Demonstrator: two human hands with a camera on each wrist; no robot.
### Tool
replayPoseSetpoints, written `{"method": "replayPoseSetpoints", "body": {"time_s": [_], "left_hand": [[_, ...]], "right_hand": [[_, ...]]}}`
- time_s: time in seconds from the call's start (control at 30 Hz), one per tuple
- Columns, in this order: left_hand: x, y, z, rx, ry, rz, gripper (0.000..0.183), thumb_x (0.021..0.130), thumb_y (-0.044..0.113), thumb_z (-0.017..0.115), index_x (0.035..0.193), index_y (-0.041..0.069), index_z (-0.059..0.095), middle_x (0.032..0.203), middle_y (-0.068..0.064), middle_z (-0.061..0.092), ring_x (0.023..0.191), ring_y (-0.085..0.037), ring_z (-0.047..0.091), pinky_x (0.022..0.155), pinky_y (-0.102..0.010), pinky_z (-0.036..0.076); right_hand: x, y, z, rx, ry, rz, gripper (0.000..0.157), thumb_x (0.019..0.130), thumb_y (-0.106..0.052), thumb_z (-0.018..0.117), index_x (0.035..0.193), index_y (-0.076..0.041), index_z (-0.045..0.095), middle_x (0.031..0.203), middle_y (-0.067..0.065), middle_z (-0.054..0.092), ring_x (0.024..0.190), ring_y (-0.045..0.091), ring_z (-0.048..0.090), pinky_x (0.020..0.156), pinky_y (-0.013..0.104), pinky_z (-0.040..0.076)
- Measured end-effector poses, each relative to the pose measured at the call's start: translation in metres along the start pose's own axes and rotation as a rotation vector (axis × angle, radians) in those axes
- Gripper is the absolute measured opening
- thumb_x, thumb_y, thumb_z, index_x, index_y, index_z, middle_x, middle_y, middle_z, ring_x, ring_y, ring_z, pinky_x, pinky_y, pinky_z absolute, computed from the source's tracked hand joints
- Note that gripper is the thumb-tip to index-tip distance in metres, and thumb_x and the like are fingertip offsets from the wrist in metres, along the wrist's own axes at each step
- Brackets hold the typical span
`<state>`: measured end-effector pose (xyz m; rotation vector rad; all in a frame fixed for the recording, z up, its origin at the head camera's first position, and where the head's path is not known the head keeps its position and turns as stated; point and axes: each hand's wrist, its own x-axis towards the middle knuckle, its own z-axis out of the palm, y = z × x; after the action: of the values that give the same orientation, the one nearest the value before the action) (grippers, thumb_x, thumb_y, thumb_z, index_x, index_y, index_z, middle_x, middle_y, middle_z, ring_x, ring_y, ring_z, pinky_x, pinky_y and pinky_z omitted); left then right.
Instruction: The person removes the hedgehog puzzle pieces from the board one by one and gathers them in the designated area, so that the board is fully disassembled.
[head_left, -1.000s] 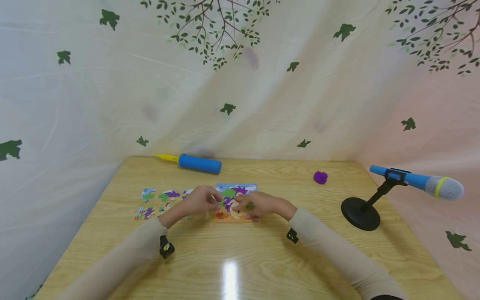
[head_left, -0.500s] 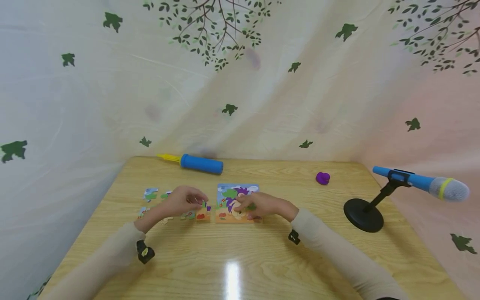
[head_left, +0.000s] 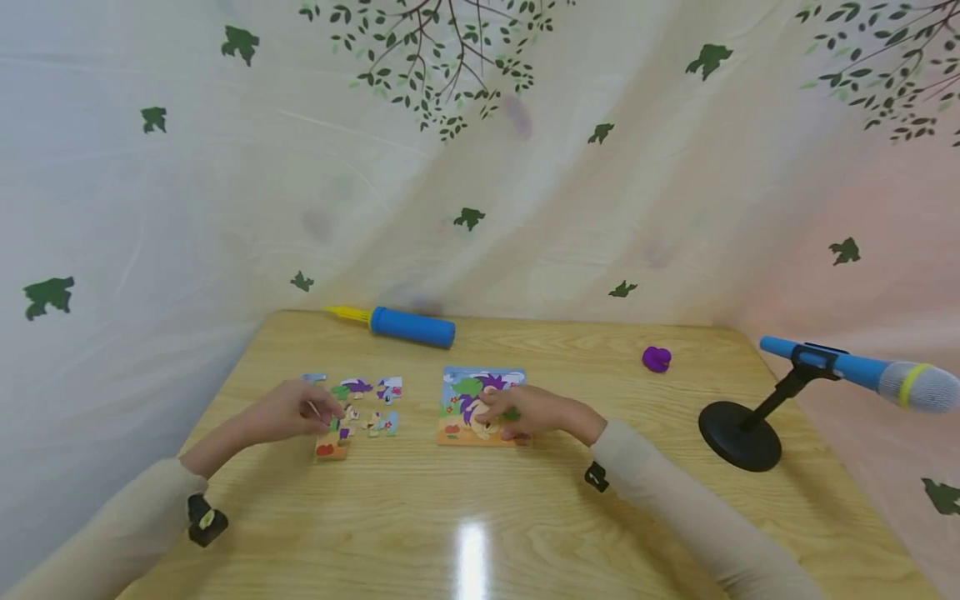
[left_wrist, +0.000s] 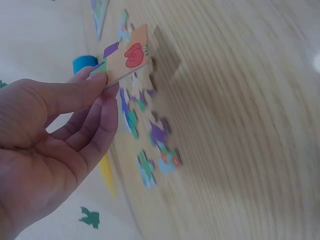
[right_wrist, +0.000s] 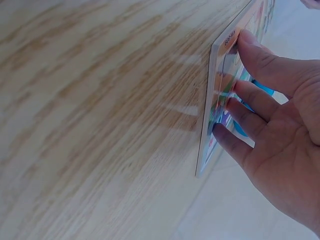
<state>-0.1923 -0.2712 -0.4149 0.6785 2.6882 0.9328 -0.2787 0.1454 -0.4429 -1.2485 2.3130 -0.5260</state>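
My left hand (head_left: pixel 292 411) pinches a puzzle piece (left_wrist: pixel 122 62) between thumb and fingers. The piece is orange with a red fruit-like picture and bits of purple and green, held tilted above the table. Loose jigsaw pieces (head_left: pixel 390 388) lie in rough rows around and beyond it, some hidden behind the hand. To their right is a flat puzzle board (head_left: pixel 456 400) with a cartoon figure that has purple hair. My right hand (head_left: pixel 536 408) rests on the board's right side, fingers spread and fingertips touching its surface, as the right wrist view also shows.
A blue pump (head_left: pixel 412 327) with a yellow nozzle lies at the table's back edge. A small purple object (head_left: pixel 657 359) sits back right. At the right stands a blue microphone (head_left: pixel 862 369) on a black stand (head_left: pixel 739 436). A patterned cloth (head_left: pixel 375 183) hangs behind the table.
My left hand has moved left from the board's edge, carrying the puzzle piece to over the loose pieces. My right hand has stayed on the board. The head view has shifted slightly.
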Motion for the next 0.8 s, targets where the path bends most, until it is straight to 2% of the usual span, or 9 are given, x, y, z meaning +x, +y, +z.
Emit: {"method": "replayPoseSetpoints", "body": {"time_s": [0.1,0.23,0.27,0.33,0.47,0.57,0.7,0.8], "left_hand": [[-0.011,-0.008,-0.005,-0.014,-0.035,-0.011,0.017,0.085,0.0,0.075,0.102,0.001,0.076,0.087,0.001,0.07,0.078,-0.001,0.059,0.073,-0.022,0.056],[-0.023,-0.017,-0.008,-0.038,-0.059,-0.015,0.016,0.084,0.002,0.076,0.1,0.003,0.076,0.086,0.0,0.07,0.078,-0.001,0.059,0.073,-0.023,0.056],[-0.025,-0.019,-0.008,-0.041,-0.062,-0.024,0.016,0.084,0.001,0.076,0.1,0.003,0.076,0.086,0.0,0.07,0.078,-0.001,0.059,0.073,-0.023,0.056],[-0.029,-0.021,-0.008,-0.043,-0.063,-0.036,0.016,0.084,0.001,0.076,0.099,0.003,0.076,0.085,-0.001,0.069,0.077,-0.001,0.059,0.073,-0.023,0.057],[-0.035,-0.023,-0.01,-0.055,-0.058,-0.067,0.019,0.081,0.001,0.078,0.1,0.002,0.075,0.086,-0.004,0.071,0.079,-0.003,0.061,0.073,-0.023,0.057],[-0.038,-0.025,-0.011,-0.071,-0.051,-0.095,0.025,0.078,0.003,0.081,0.102,0.001,0.076,0.088,-0.005,0.071,0.079,-0.004,0.062,0.071,-0.023,0.057],[-0.039,-0.028,-0.011,-0.088,-0.042,-0.137,0.031,0.073,0.002,0.084,0.103,-0.001,0.075,0.086,-0.004,0.068,0.076,-0.006,0.062,0.069,-0.024,0.057],[-0.04,-0.03,-0.01,-0.074,-0.03,-0.165,0.033,0.072,0.002,0.086,0.103,-0.001,0.075,0.086,-0.003,0.068,0.075,-0.008,0.062,0.067,-0.024,0.056]], "right_hand": [[-0.001,-0.002,0.0,0.004,0.0,0.001,0.044,0.097,-0.008,0.067,0.141,-0.012,0.06,0.162,0.014,0.037,0.153,0.033,0.03,0.093,0.029,0.043],[-0.001,-0.003,-0.001,0.033,-0.005,0.003,0.045,0.097,-0.006,0.067,0.141,-0.011,0.06,0.163,0.016,0.035,0.153,0.035,0.028,0.077,0.023,0.046],[-0.002,-0.004,-0.001,0.032,-0.006,0.003,0.045,0.097,-0.007,0.067,0.141,-0.011,0.059,0.163,0.016,0.035,0.153,0.035,0.028,0.077,0.023,0.045],[-0.001,-0.004,0.0,0.028,-0.008,0.002,0.045,0.097,-0.007,0.067,0.141,-0.011,0.059,0.163,0.016,0.035,0.153,0.035,0.028,0.079,0.024,0.046],[-0.001,-0.004,0.0,0.0,-0.007,0.0,0.046,0.097,-0.008,0.067,0.142,-0.011,0.059,0.162,0.016,0.035,0.153,0.034,0.029,0.096,0.031,0.043],[-0.001,-0.003,0.0,-0.003,-0.007,0.001,0.046,0.097,-0.009,0.068,0.142,-0.011,0.058,0.163,0.016,0.035,0.153,0.034,0.029,0.098,0.032,0.043],[-0.001,-0.004,0.0,0.005,-0.008,-0.003,0.046,0.097,-0.008,0.067,0.142,-0.011,0.059,0.163,0.016,0.034,0.153,0.035,0.029,0.09,0.027,0.043],[-0.002,-0.004,-0.001,0.026,-0.008,-0.008,0.045,0.097,-0.006,0.067,0.141,-0.009,0.059,0.163,0.018,0.034,0.153,0.036,0.027,0.079,0.025,0.046]]}}
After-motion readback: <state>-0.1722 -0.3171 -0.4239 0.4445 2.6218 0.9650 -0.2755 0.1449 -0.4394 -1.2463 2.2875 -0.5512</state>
